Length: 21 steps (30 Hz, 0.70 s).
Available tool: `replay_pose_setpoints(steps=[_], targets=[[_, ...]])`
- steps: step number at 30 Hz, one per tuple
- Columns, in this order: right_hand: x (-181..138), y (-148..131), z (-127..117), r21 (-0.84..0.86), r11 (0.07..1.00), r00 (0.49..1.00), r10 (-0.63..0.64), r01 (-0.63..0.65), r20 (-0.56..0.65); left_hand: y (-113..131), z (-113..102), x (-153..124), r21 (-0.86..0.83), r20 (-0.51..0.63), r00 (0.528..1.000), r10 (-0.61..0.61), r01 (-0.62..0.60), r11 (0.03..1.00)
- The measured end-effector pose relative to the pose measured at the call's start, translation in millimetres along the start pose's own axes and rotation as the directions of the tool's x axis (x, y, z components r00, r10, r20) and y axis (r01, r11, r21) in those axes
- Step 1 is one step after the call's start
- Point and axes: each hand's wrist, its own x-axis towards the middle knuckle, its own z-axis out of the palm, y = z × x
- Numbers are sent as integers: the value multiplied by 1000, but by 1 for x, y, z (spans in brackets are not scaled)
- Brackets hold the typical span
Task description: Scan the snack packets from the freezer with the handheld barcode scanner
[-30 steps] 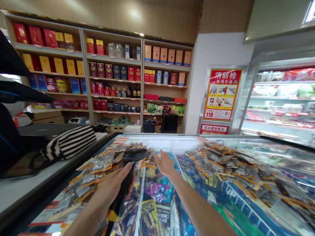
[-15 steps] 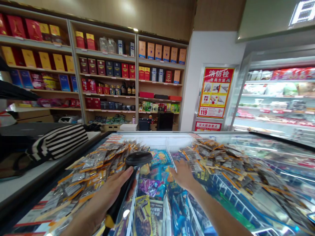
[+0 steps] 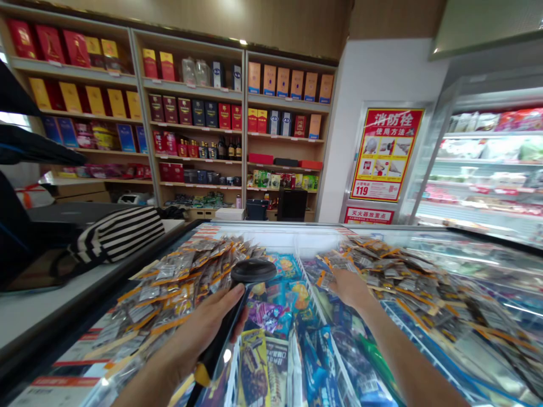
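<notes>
My left hand (image 3: 207, 328) is wrapped around the black handle of a barcode scanner (image 3: 248, 277), whose round head points forward over an open chest freezer (image 3: 271, 234). My right hand (image 3: 350, 287) reaches into the freezer's right half, its fingers down among packaged frozen goods (image 3: 339, 333), so I cannot see whether they grip anything. Piles of small orange-edged packets (image 3: 178, 282) lie on the freezer lid to the left of the scanner, and another pile of such packets (image 3: 394, 271) lies to the right of my right hand.
A striped bag (image 3: 114, 234) lies on the counter (image 3: 38, 316) to the left. Wooden shelves (image 3: 195, 130) with boxed goods and bottles line the back wall. A red fire-hydrant poster (image 3: 388, 155) hangs beside a refrigerated display case (image 3: 487, 169) on the right.
My right hand has moved from the freezer's middle divider to the right and down into the right compartment. The left hand keeps its hold on the scanner, which has shifted slightly right.
</notes>
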Motion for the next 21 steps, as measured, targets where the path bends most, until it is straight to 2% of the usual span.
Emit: replay_pose_setpoints(steps=[6, 8, 11, 13, 14, 16, 18, 21], targets=[[7, 18, 1, 53, 994, 995, 94, -96, 41, -2, -2, 2, 31, 34, 999, 11, -12, 999], [6, 17, 2, 111, 992, 996, 57, -65, 70, -2, -2, 2, 19, 34, 999, 2, -3, 1000], [2, 0, 3, 301, 953, 994, -64, 34, 91, -2, -2, 2, 7, 14, 1000, -1, 1, 1000], [0, -18, 2, 504, 861, 993, -107, 67, 51, -1, -2, 2, -12, 10, 1000, -8, 8, 1000], [0, -27, 2, 622, 779, 995, -96, 79, -6, -1, -2, 2, -43, 9, 1000, -11, 12, 999], [2, -42, 6, 820, 556, 988, -17, 137, -154, 0, -1, 1, -129, 17, 1000, -20, 22, 991], [5, -51, 13, 900, 371, 961, 62, 227, -268, 2, -1, -1, -200, 22, 1000, -22, 26, 979], [10, -53, 27, 925, 272, 946, 113, 265, -304, 4, 1, -4, -237, 39, 999, -27, 35, 971]])
